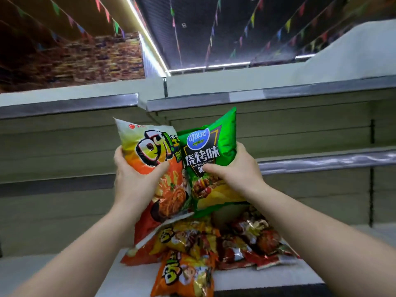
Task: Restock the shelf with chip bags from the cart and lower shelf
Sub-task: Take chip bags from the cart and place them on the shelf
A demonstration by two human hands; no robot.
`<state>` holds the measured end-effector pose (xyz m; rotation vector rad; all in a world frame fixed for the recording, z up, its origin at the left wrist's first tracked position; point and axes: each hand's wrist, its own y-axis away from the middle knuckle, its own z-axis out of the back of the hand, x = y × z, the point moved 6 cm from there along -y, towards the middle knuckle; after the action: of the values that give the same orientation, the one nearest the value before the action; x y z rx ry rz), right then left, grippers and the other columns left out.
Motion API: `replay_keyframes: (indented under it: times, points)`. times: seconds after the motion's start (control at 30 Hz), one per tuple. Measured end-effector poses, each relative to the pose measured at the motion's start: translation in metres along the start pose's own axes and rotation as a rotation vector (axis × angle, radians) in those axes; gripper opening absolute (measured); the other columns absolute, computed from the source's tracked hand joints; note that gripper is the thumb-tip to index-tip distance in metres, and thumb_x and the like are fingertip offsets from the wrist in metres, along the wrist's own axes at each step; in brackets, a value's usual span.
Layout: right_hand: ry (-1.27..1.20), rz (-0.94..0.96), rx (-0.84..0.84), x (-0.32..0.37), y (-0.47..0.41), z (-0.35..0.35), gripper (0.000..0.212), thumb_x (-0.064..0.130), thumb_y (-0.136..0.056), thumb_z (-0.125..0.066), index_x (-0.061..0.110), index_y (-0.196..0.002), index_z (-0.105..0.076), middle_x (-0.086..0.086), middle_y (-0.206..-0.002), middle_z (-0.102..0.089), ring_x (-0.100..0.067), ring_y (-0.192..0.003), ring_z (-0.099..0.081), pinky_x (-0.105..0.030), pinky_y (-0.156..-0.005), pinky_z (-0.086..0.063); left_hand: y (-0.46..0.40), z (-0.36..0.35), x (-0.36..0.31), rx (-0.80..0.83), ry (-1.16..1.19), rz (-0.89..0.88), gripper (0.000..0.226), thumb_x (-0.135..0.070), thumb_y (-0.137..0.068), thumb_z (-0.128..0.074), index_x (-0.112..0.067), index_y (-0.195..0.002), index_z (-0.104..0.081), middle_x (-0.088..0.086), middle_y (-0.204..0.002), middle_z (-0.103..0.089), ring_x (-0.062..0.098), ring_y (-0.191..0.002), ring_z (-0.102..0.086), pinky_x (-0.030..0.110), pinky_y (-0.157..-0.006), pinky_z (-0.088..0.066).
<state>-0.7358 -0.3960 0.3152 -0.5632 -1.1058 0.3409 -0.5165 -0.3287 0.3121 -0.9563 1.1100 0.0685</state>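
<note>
Shelving fills my view: nearest, a pile of chip bags (205, 249) on the lower shelf (267, 275). My left hand (137, 179) grips an orange bag (154, 168), my right hand (237, 170) a green bag (210, 159), both upright; beyond, seemingly bare, the upper shelf (321, 161).

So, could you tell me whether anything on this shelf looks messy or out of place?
Yes: the chip bags on the lower shelf lie flat in a jumbled, overlapping heap, not upright, and one orange bag overhangs the front edge.

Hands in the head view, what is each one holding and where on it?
The left hand grips the orange chip bag around its left edge, mid-height. The right hand grips the green chip bag around its right edge, mid-height.
</note>
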Motion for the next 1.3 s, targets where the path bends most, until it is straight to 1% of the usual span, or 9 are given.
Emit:
replay_keyframes:
  times: [0.1, 0.23, 0.37, 0.5, 0.63, 0.8, 0.93, 1.13, 1.3]
  points:
    - [0.056, -0.047, -0.083, -0.01, 0.009, 0.032, 0.073, 0.04, -0.065, -0.081, 0.019, -0.126, -0.045, -0.001, -0.12, -0.061, -0.021, -0.115, -0.054, -0.031, -0.09, -0.041, 0.002, -0.031, -0.006, 0.104, 0.08, -0.013, 0.102, -0.033, -0.07, -0.081, -0.024, -0.147, -0.015, 0.002, -0.133, -0.049, 0.024, -0.121, -0.049, 0.047, -0.106, -0.038]
    - [0.151, -0.121, -0.201, -0.021, 0.027, 0.075, 0.075, 0.042, -0.065, -0.081, 0.02, -0.128, -0.044, 0.0, -0.122, -0.06, -0.022, -0.116, -0.053, -0.03, -0.09, -0.04, 0.013, -0.071, -0.018, 0.234, 0.188, -0.021, 0.105, -0.036, -0.068, -0.083, -0.028, -0.147, -0.015, 0.002, -0.135, -0.049, 0.024, -0.122, -0.049, 0.045, -0.106, -0.038]
    - [0.226, -0.18, -0.299, -0.03, 0.046, 0.12, 0.074, 0.043, -0.065, -0.081, 0.021, -0.126, -0.045, 0.002, -0.121, -0.06, -0.02, -0.115, -0.053, -0.028, -0.086, -0.039, 0.033, -0.109, -0.039, 0.34, 0.264, -0.049, 0.104, -0.031, -0.07, -0.082, -0.02, -0.148, -0.014, -0.006, -0.123, -0.043, 0.016, -0.118, -0.045, 0.029, -0.101, -0.033]
    - [0.284, -0.22, -0.373, -0.039, 0.063, 0.166, 0.073, 0.043, -0.065, -0.081, 0.023, -0.125, -0.046, 0.003, -0.121, -0.061, -0.02, -0.116, -0.054, -0.029, -0.089, -0.04, 0.056, -0.145, -0.06, 0.428, 0.32, -0.047, 0.1, -0.028, -0.073, -0.08, -0.019, -0.148, -0.015, 0.002, -0.13, -0.048, 0.022, -0.12, -0.048, 0.038, -0.104, -0.038]
    - [0.319, -0.261, -0.431, -0.056, 0.077, 0.217, 0.071, 0.043, -0.064, -0.081, 0.023, -0.124, -0.047, 0.002, -0.121, -0.061, -0.02, -0.116, -0.054, -0.029, -0.092, -0.04, 0.084, -0.186, -0.086, 0.502, 0.374, -0.05, 0.1, -0.026, -0.073, -0.08, -0.019, -0.148, -0.014, -0.005, -0.117, -0.044, 0.015, -0.11, -0.046, 0.032, -0.098, -0.036]
    - [0.373, -0.287, -0.485, -0.085, 0.089, 0.289, 0.072, 0.042, -0.063, -0.082, 0.022, -0.123, -0.048, 0.001, -0.12, -0.062, -0.021, -0.115, -0.055, -0.03, -0.093, -0.041, 0.122, -0.251, -0.121, 0.59, 0.422, -0.037, 0.1, -0.025, -0.072, -0.081, -0.02, -0.147, -0.015, -0.003, -0.119, -0.047, 0.018, -0.111, -0.051, 0.043, -0.104, -0.04]
    - [0.384, -0.294, -0.523, -0.113, 0.092, 0.357, 0.073, 0.04, -0.063, -0.083, 0.023, -0.125, -0.048, 0.003, -0.12, -0.062, -0.02, -0.115, -0.055, -0.026, -0.091, -0.039, 0.158, -0.309, -0.156, 0.628, 0.456, -0.031, 0.1, -0.026, -0.073, -0.08, -0.019, -0.148, -0.014, -0.005, -0.116, -0.044, 0.015, -0.108, -0.047, 0.039, -0.104, -0.038]
    - [0.408, -0.315, -0.545, -0.158, 0.09, 0.442, 0.074, 0.04, -0.064, -0.083, 0.022, -0.126, -0.047, 0.002, -0.121, -0.061, -0.019, -0.113, -0.055, -0.028, -0.093, -0.04, 0.198, -0.393, -0.192, 0.669, 0.502, -0.014, 0.099, -0.03, -0.072, -0.081, -0.023, -0.147, -0.016, -0.006, -0.117, -0.05, 0.021, -0.117, -0.052, 0.045, -0.106, -0.039]
    - [0.414, -0.326, -0.572, -0.189, 0.077, 0.496, 0.071, 0.04, -0.063, -0.083, 0.02, -0.122, -0.049, 0.001, -0.119, -0.061, -0.02, -0.111, -0.055, -0.03, -0.091, -0.04, 0.216, -0.448, -0.219, 0.671, 0.495, -0.032, 0.098, -0.031, -0.072, -0.081, -0.022, -0.147, -0.018, -0.005, -0.121, -0.051, 0.016, -0.113, -0.051, 0.036, -0.103, -0.039]
